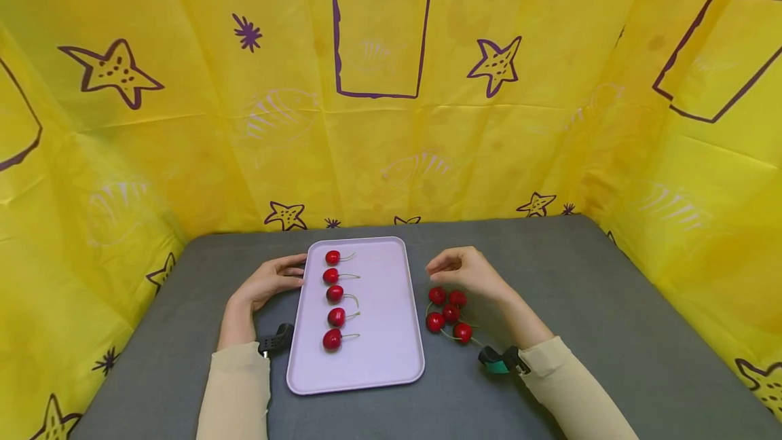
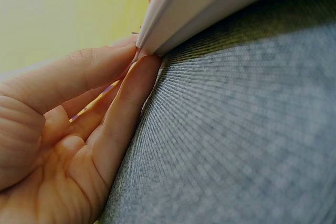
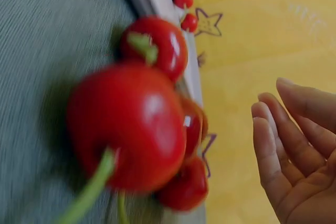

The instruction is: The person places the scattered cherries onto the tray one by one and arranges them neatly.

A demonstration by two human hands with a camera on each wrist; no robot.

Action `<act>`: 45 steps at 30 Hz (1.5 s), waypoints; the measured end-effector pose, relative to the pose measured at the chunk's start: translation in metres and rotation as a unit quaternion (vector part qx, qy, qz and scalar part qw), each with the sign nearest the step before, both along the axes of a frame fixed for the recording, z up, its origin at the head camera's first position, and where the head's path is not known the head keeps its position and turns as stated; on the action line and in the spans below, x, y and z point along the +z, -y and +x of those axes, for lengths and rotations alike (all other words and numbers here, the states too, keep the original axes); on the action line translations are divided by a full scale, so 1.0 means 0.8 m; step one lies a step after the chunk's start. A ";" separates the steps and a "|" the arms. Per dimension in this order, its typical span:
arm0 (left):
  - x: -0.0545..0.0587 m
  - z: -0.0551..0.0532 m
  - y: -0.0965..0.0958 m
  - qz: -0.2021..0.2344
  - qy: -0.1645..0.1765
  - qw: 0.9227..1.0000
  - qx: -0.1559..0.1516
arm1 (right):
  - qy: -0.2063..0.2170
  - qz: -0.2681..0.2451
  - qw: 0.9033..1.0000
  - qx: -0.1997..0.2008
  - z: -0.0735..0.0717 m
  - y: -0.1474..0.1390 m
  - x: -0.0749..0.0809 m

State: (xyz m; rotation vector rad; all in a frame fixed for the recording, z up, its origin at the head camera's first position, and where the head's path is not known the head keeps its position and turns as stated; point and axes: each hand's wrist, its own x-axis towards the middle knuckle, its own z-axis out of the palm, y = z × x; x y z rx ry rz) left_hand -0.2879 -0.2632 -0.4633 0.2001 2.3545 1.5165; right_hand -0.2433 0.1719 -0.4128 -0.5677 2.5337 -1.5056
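Observation:
A pale lilac tray (image 1: 385,331) lies on the grey table, with a column of several red cherries (image 1: 334,294) along its left side, stems pointing right. My left hand (image 1: 269,280) is at the tray's left edge. In the left wrist view its thumb and a finger pinch the tray's rim (image 2: 173,11). To the right of the tray sits a loose cluster of several cherries (image 1: 451,314) with green stems. My right hand (image 1: 469,271) hovers just beyond that cluster, fingers loosely bent and holding nothing. The right wrist view shows it (image 3: 299,156) apart from the large near cherry (image 3: 126,129).
The grey cloth-covered table (image 1: 586,304) extends around the tray. Yellow fabric (image 1: 379,161) printed with starfish and fish encloses the back and both sides. Dark straps (image 1: 277,339) sit on both wrists over beige sleeves.

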 end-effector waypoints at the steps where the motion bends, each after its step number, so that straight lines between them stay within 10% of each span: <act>1: 0.000 0.000 0.000 0.000 0.000 1.000 0.001 | -0.002 0.001 1.000 -0.002 -0.001 -0.005 -0.002; 16: -0.003 -0.001 0.000 -0.002 0.004 1.000 0.006 | 0.044 -0.002 0.999 0.017 -0.012 -0.066 -0.036; 30: -0.001 0.000 0.001 0.000 -0.001 1.000 0.002 | 0.078 -0.035 0.990 0.115 -0.014 -0.077 -0.059; 45: -0.001 0.001 0.001 -0.001 -0.002 1.000 0.006 | 0.059 0.006 0.991 0.124 -0.011 -0.076 -0.061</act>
